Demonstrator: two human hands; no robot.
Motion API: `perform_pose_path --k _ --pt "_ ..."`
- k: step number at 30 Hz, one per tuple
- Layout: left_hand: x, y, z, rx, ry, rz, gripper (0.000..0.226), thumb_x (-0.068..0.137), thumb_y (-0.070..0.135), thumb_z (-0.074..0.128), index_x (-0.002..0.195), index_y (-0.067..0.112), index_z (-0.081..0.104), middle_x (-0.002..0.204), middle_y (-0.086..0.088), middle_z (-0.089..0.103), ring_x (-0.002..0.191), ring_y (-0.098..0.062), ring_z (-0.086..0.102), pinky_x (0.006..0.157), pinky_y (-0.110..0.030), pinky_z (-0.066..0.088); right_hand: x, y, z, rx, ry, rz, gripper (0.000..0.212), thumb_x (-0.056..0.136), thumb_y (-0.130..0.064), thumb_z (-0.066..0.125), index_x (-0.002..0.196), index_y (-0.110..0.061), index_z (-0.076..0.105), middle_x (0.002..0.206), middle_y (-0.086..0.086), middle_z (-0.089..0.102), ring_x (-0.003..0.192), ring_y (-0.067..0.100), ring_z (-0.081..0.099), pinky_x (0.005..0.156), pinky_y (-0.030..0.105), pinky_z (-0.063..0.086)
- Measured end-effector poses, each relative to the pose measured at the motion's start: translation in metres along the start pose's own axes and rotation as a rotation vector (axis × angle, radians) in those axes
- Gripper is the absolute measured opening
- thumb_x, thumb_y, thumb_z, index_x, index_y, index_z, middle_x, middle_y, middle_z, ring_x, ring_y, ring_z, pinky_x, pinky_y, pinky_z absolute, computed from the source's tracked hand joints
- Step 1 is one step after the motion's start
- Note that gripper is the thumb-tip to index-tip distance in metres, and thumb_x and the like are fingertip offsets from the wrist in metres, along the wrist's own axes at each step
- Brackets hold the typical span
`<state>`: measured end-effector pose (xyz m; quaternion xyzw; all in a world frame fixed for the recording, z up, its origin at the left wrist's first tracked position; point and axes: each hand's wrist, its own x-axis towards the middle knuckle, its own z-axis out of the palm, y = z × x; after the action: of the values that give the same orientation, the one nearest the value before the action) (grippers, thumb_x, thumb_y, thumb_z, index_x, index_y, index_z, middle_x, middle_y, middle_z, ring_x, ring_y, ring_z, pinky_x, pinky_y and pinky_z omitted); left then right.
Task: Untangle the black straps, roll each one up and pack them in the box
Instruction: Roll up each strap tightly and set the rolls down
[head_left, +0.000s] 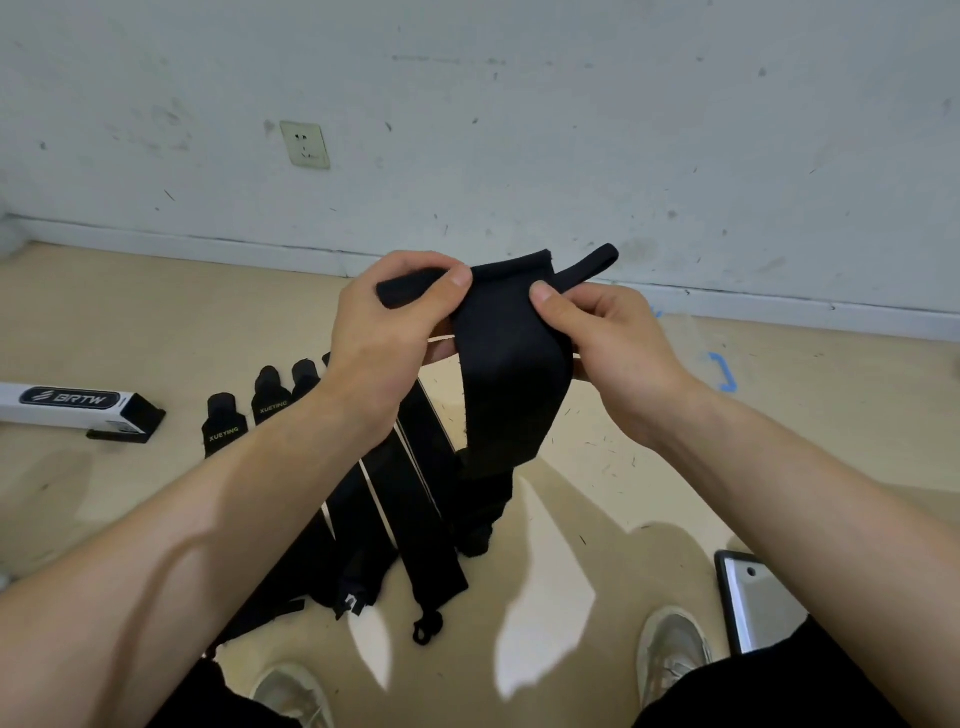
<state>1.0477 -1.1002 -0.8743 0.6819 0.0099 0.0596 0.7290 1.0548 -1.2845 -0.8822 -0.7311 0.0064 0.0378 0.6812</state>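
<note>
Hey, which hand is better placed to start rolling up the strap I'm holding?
Likely the left hand: its fingers curl round the turned-over end of the strap, while the right hand only pinches the flat edge below the loop.

Left hand (395, 322): held up, thumb and curled fingers pinching the top edge of the black strap (511, 364).
Right hand (608, 338): level with the left, thumb pressing the strap's other side, fingers curled behind.
Forearms (208, 519): bare, converging from the lower corners.
</note>
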Motion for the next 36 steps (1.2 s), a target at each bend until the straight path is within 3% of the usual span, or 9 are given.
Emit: perform_pose_path --k 7,13,17,20,23,26,29,32,36 --pt "0.005 -0.010 -0.001 0.005 0.012 -0.071 0.021 0.100 0.023 0.066 0.107 0.005 0.074 0.105 -0.016 0.076 0.101 -0.028 0.075 0.081 -0.041 0.064 -0.002 0.004 0.002 -0.013 -0.061 0.026 0.049 0.106 -0.035 0.050 0.098 0.011 0.064 0.086 0.009 0.065 0.075 0.016 0.060 0.070 0.031 0.050" --pt "0.002 -0.004 0.002 -0.065 -0.021 -0.095 0.018 0.100 0.018 0.067 0.088 0.007 0.075 0.083 -0.006 0.074 0.081 -0.018 0.074 0.069 -0.026 0.058 0.000 0.000 0.001 0.175 -0.039 0.161 0.035 0.105 -0.039 0.049 0.102 -0.012 0.071 0.095 0.010 0.062 0.086 0.024 0.053 0.079 0.037 0.041" --pt "0.000 -0.007 0.006 -0.035 -0.012 -0.078 0.012 0.094 0.020 0.075 0.086 0.010 0.073 0.097 -0.020 0.073 0.094 -0.033 0.073 0.085 -0.042 0.062 0.002 -0.001 0.000 0.249 -0.036 0.232 0.032 0.103 -0.041 0.052 0.108 -0.014 0.067 0.101 0.007 0.046 0.086 0.025 0.040 0.082 0.038 0.039" --pt "-0.002 -0.007 0.011 -0.044 0.083 -0.091 0.011 0.092 0.015 0.076 0.083 0.011 0.072 0.098 -0.018 0.075 0.090 -0.029 0.075 0.077 -0.035 0.061 0.001 0.001 0.001 0.249 -0.048 0.231 0.036 0.105 -0.040 0.049 0.107 -0.010 0.069 0.096 0.008 0.047 0.080 0.026 0.041 0.077 0.032 0.043" --pt "-0.003 -0.008 0.015 -0.080 0.164 -0.097 0.007 0.090 0.011 0.078 0.087 0.008 0.073 0.097 -0.020 0.075 0.090 -0.030 0.075 0.081 -0.039 0.063 0.001 0.003 0.001 0.256 -0.098 0.198 0.045 0.104 -0.041 0.051 0.114 -0.002 0.070 0.100 0.010 0.069 0.089 0.031 0.063 0.081 0.030 0.052" --pt "-0.005 -0.009 0.017 -0.084 0.169 -0.115 0.009 0.089 0.011 0.079 0.093 0.008 0.072 0.102 -0.020 0.074 0.097 -0.033 0.075 0.081 -0.041 0.064 0.000 0.006 0.001 0.200 -0.092 0.125 0.030 0.100 -0.028 0.062 0.113 -0.002 0.071 0.109 0.011 0.077 0.095 0.020 0.074 0.081 0.030 0.057" --pt "-0.006 -0.009 0.014 0.041 0.060 -0.079 0.008 0.091 0.015 0.077 0.097 0.014 0.071 0.098 -0.005 0.072 0.096 -0.023 0.074 0.072 -0.029 0.062 0.001 0.007 0.001 0.205 -0.034 0.136 0.023 0.099 -0.022 0.064 0.109 -0.003 0.071 0.099 0.008 0.077 0.084 0.014 0.074 0.073 0.025 0.056" --pt "-0.003 -0.005 0.003 0.443 -0.052 0.103 0.014 0.093 0.021 0.075 0.100 0.030 0.066 0.092 0.005 0.066 0.079 -0.005 0.065 0.068 -0.020 0.056 0.003 0.003 -0.005 0.243 -0.003 0.150 0.018 0.100 -0.022 0.063 0.103 -0.007 0.072 0.089 0.001 0.076 0.076 0.008 0.072 0.066 0.021 0.054" --pt "-0.004 0.005 -0.003 0.562 -0.208 0.207 0.024 0.092 0.012 0.072 0.104 0.032 0.066 0.086 0.009 0.062 0.073 -0.005 0.057 0.068 -0.018 0.049 0.005 0.002 -0.009 0.203 -0.009 0.150 0.019 0.100 -0.023 0.063 0.104 -0.007 0.072 0.089 0.000 0.076 0.077 0.008 0.072 0.066 0.020 0.053"
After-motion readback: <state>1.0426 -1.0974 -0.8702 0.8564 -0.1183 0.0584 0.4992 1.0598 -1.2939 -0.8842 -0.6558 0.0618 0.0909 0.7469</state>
